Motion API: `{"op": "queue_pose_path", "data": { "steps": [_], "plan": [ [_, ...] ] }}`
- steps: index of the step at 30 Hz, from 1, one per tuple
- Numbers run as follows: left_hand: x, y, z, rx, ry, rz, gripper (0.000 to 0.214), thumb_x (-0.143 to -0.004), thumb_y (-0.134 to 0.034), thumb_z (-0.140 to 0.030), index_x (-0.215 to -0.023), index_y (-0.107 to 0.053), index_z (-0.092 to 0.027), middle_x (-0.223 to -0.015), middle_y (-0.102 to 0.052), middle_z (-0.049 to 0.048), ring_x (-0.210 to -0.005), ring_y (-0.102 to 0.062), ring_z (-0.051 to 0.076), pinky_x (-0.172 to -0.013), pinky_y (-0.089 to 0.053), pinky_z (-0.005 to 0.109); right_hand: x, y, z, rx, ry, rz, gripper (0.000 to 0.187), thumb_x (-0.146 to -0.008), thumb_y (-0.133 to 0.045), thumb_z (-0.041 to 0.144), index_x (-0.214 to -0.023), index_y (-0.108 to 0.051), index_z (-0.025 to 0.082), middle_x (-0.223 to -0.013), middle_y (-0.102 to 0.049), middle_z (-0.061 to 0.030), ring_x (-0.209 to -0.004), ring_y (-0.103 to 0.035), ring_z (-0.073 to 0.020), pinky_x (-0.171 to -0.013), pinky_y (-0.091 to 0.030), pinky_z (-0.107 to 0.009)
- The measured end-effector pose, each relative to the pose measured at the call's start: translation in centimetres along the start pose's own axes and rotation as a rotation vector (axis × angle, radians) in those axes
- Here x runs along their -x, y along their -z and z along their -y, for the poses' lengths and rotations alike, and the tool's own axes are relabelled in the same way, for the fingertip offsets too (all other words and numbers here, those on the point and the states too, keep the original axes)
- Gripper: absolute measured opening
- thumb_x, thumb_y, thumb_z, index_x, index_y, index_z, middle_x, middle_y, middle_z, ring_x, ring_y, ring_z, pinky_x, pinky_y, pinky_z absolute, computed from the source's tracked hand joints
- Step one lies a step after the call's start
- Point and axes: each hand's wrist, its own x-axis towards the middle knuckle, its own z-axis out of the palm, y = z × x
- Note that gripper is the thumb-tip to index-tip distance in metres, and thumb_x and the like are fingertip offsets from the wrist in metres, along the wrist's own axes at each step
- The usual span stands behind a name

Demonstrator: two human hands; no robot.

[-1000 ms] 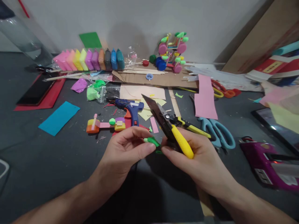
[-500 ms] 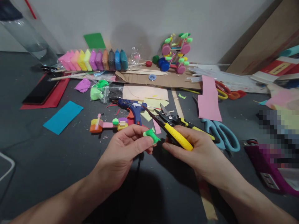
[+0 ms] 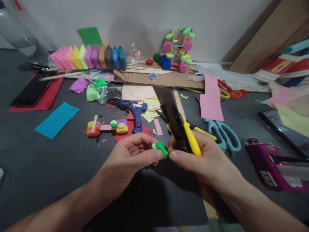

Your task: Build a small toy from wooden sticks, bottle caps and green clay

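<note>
My left hand (image 3: 136, 158) pinches a small lump of green modelling clay (image 3: 161, 149), pale green at its left end, between thumb and fingers. In my right hand (image 3: 202, 153) is a black-and-yellow utility knife (image 3: 177, 125), its dark broad blade pointing up and away from me. The right thumb and fingertip are at the clay's right end, close enough that I cannot tell whether they touch it. Just beyond the hands lies a blue glue gun (image 3: 137, 112). Behind the knife is a black-and-yellow cutting tool (image 3: 204, 132), partly hidden.
A small clay-and-paper model (image 3: 107, 127) lies left of the glue gun. Blue scissors (image 3: 223, 135) and pink paper (image 3: 212, 100) are on the right. Clay packets (image 3: 89, 58) line the back, beside a wheeled model (image 3: 178, 48). A purple device (image 3: 270, 167) stands at the right.
My right hand has turned the knife so its broad side shows, and its fingertips have come up to the green clay. The left hand has shifted slightly right and down with the clay.
</note>
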Motion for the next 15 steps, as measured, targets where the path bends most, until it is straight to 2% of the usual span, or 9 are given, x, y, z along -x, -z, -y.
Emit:
{"op": "queue_pose_path", "data": {
  "steps": [11, 15],
  "plan": [
    [0.36, 0.08, 0.12, 0.024, 0.072, 0.034, 0.016, -0.071, -0.085, -0.024, -0.079, -0.072, -0.019, -0.069, -0.069, -0.0008, -0.064, -0.060, 0.008, -0.065, -0.046, 0.019, -0.42, 0.03, -0.87, -0.293, -0.089, 0.102, 0.020, -0.072, -0.086, 0.032, -0.081, -0.071, 0.021, -0.066, -0.063, 0.0060, -0.054, -0.048, -0.0056, -0.050, -0.038, -0.016],
    [0.35, 0.13, 0.15, 0.008, 0.075, 0.034, 0.016, -0.072, -0.085, -0.025, -0.078, -0.071, -0.018, -0.069, -0.069, -0.0007, -0.064, -0.060, 0.009, -0.065, -0.046, 0.019, -0.52, 0.10, -0.91, -0.270, -0.086, 0.101, 0.020, -0.071, -0.086, 0.030, -0.081, -0.072, 0.021, -0.067, -0.063, 0.0057, -0.056, -0.050, -0.0064, -0.053, -0.040, -0.017]
  ]
}}
